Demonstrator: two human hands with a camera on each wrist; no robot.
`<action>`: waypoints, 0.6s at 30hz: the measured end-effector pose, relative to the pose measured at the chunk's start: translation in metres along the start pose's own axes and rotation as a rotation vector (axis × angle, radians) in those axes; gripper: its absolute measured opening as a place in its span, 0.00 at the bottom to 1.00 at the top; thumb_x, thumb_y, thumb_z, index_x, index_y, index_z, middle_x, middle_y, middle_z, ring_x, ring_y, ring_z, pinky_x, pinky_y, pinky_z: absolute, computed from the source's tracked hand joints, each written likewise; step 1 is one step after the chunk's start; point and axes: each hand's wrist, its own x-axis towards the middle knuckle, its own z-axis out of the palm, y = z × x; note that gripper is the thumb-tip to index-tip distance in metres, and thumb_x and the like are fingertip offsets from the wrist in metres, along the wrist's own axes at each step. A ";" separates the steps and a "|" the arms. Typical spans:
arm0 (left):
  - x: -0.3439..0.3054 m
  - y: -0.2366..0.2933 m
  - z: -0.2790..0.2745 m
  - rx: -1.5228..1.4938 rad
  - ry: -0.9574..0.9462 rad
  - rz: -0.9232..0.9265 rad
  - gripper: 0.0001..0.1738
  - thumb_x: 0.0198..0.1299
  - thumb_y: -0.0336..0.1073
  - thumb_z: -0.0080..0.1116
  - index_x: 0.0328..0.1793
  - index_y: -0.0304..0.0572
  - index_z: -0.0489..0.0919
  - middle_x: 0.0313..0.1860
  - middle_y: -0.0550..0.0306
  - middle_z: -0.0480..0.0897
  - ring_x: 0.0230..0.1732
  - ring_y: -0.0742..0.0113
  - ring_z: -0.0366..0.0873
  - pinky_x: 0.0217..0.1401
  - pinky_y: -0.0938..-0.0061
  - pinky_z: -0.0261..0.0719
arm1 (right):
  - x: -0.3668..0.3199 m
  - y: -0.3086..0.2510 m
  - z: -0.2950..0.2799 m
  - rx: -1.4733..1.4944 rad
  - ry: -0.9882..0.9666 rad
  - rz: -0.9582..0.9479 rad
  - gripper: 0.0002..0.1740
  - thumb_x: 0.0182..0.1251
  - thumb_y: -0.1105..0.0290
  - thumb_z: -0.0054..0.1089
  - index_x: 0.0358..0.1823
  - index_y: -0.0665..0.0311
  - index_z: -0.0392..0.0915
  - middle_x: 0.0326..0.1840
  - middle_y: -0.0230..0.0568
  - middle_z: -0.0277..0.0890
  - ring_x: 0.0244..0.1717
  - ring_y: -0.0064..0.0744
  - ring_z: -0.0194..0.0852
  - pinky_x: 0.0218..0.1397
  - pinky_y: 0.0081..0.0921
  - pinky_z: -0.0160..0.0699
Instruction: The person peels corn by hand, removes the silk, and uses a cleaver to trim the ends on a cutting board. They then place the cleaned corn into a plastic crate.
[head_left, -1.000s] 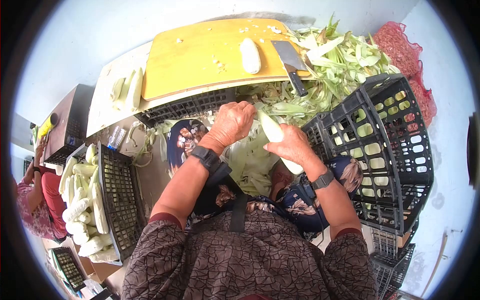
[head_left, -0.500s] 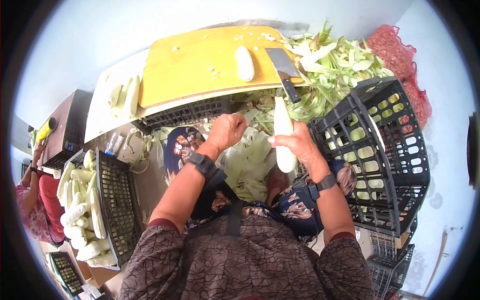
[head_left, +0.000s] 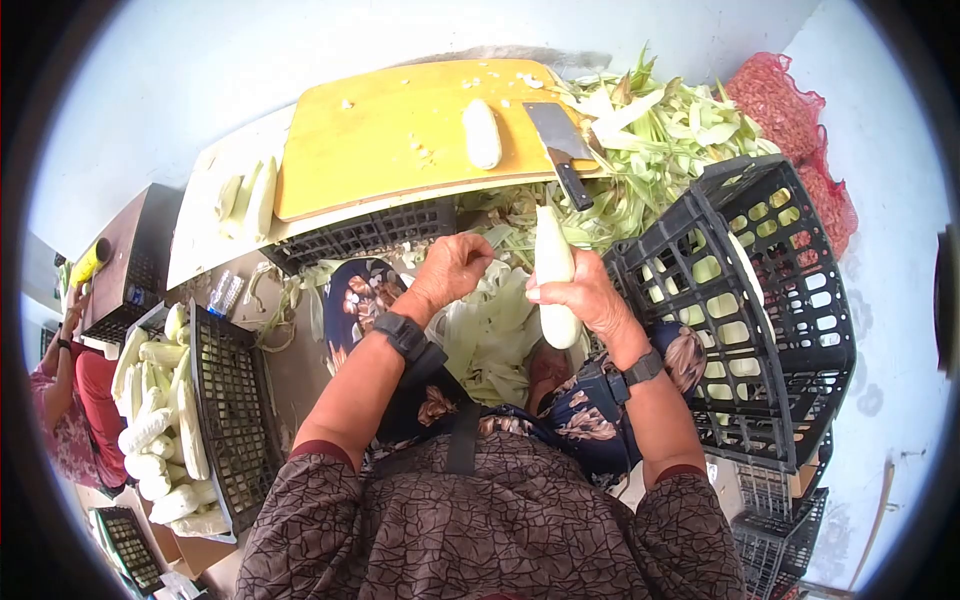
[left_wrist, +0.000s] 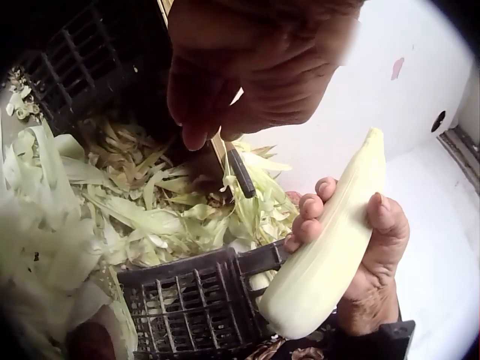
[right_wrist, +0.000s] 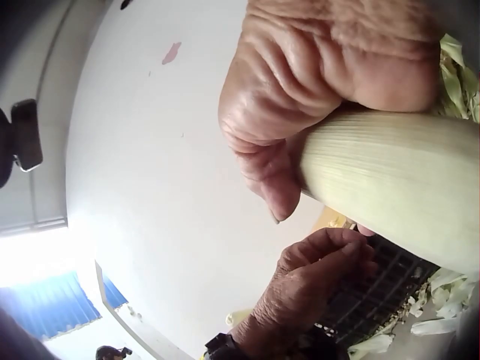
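In the head view my right hand [head_left: 585, 295] grips a pale ear of corn [head_left: 555, 265] in its inner husk, narrow end up. The left wrist view shows the ear [left_wrist: 330, 244] tilted, its thumb on one side and fingers wrapped round the other. To the left of it, apart from the ear, is my left hand [head_left: 450, 272], fingers loosely curled and nothing visible in them. That same left hand [right_wrist: 307, 281] shows below the ear in the right wrist view. Loose husks [head_left: 490, 330] lie between the knees.
A yellow board [head_left: 370, 140] ahead bears a husked ear [head_left: 482, 133] and a cleaver [head_left: 560, 150]. Beside it is a husk pile [head_left: 670, 130]. Black crates stand right [head_left: 690, 270] and left [head_left: 235, 410], the left one beside heaped corn [head_left: 160, 425]. Another person [head_left: 85, 390] sits far left.
The right hand has turned the ear more upright and moved it slightly left since half a second ago. My left hand has come away from the ear's tip, and its fingers have loosened.
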 end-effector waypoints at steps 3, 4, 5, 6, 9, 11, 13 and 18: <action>0.002 0.005 -0.003 -0.027 -0.079 -0.120 0.07 0.54 0.29 0.55 0.33 0.31 0.78 0.23 0.53 0.80 0.25 0.72 0.79 0.30 0.77 0.76 | 0.000 0.002 -0.001 -0.007 -0.003 -0.012 0.11 0.42 0.75 0.61 0.30 0.71 0.76 0.25 0.37 0.77 0.27 0.24 0.74 0.34 0.21 0.73; 0.002 0.005 -0.003 -0.035 -0.080 -0.117 0.07 0.55 0.29 0.54 0.33 0.30 0.78 0.23 0.53 0.80 0.25 0.72 0.79 0.30 0.77 0.76 | 0.000 0.002 -0.001 -0.037 -0.009 -0.010 0.11 0.42 0.74 0.61 0.30 0.71 0.76 0.25 0.37 0.77 0.27 0.24 0.74 0.34 0.21 0.73; 0.002 0.006 -0.003 -0.044 -0.081 -0.113 0.08 0.56 0.30 0.54 0.32 0.29 0.77 0.23 0.52 0.80 0.26 0.71 0.80 0.30 0.77 0.76 | 0.000 0.002 -0.002 -0.067 -0.015 -0.009 0.11 0.42 0.74 0.61 0.29 0.71 0.76 0.26 0.37 0.77 0.27 0.24 0.74 0.34 0.21 0.73; 0.001 0.006 -0.002 -0.044 -0.080 -0.114 0.08 0.56 0.30 0.54 0.32 0.29 0.77 0.23 0.52 0.80 0.26 0.71 0.80 0.30 0.77 0.76 | 0.000 0.001 -0.001 -0.066 -0.016 -0.008 0.11 0.42 0.74 0.61 0.29 0.71 0.76 0.26 0.37 0.77 0.27 0.24 0.74 0.34 0.21 0.73; 0.000 0.006 -0.001 -0.248 -0.019 -0.134 0.09 0.54 0.33 0.55 0.30 0.32 0.79 0.21 0.49 0.79 0.23 0.61 0.78 0.30 0.71 0.75 | -0.001 -0.001 0.002 -0.079 -0.019 -0.002 0.12 0.42 0.74 0.61 0.30 0.71 0.75 0.26 0.37 0.76 0.27 0.24 0.74 0.33 0.21 0.73; 0.001 0.007 -0.002 -0.251 -0.013 -0.126 0.11 0.55 0.34 0.55 0.29 0.31 0.78 0.20 0.49 0.78 0.22 0.63 0.78 0.29 0.72 0.75 | 0.001 0.005 0.003 -0.063 -0.021 -0.014 0.13 0.42 0.74 0.61 0.31 0.71 0.75 0.25 0.37 0.77 0.27 0.24 0.74 0.34 0.21 0.73; 0.001 0.006 -0.005 -0.166 -0.029 -0.091 0.11 0.55 0.35 0.56 0.28 0.31 0.78 0.19 0.49 0.78 0.23 0.65 0.79 0.29 0.73 0.75 | 0.001 0.005 0.003 -0.084 -0.024 -0.015 0.13 0.42 0.74 0.61 0.32 0.71 0.74 0.25 0.37 0.77 0.27 0.24 0.74 0.34 0.21 0.73; 0.000 0.003 -0.002 -0.067 -0.058 -0.049 0.13 0.55 0.36 0.57 0.30 0.30 0.77 0.20 0.52 0.78 0.26 0.67 0.79 0.30 0.74 0.76 | 0.001 0.000 0.003 -0.154 -0.020 -0.029 0.13 0.42 0.74 0.62 0.32 0.72 0.74 0.26 0.38 0.77 0.27 0.23 0.74 0.33 0.21 0.73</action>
